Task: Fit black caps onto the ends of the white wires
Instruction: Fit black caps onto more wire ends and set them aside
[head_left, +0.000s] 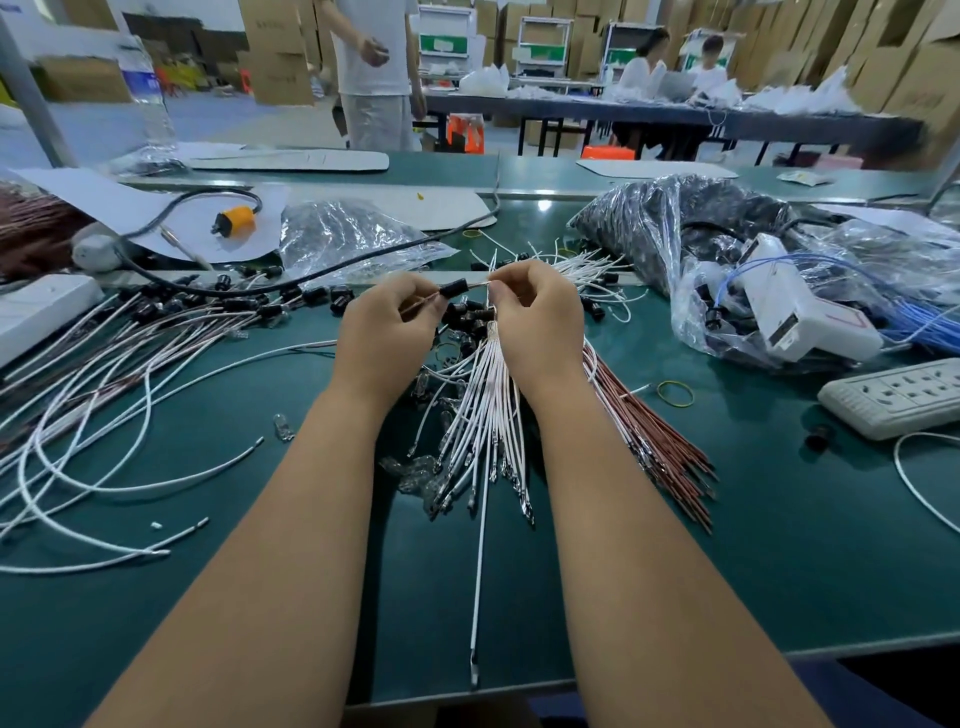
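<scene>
Black cap (453, 289) sits on a thin wire, up in the air between our hands. Our left hand (387, 332) pinches the wire beside it. Our right hand (535, 317) pinches the other side and grips the white wires (493, 384). Next, we think, we push it snug.

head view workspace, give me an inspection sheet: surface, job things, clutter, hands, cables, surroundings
surface: green bench top, crowded with parts.
job's things: black cap on a wire between both hands; white wires bundled under the right hand; loose black caps beneath.
clutter: plastic bags, yellow rubber band, white power strip.
grippers: left hand pinches the wire beside the cap; right hand pinches its other side.
cables: red-brown wires at right; black cable across the back.
surroundings: cardboard boxes, other people at a far table.
</scene>
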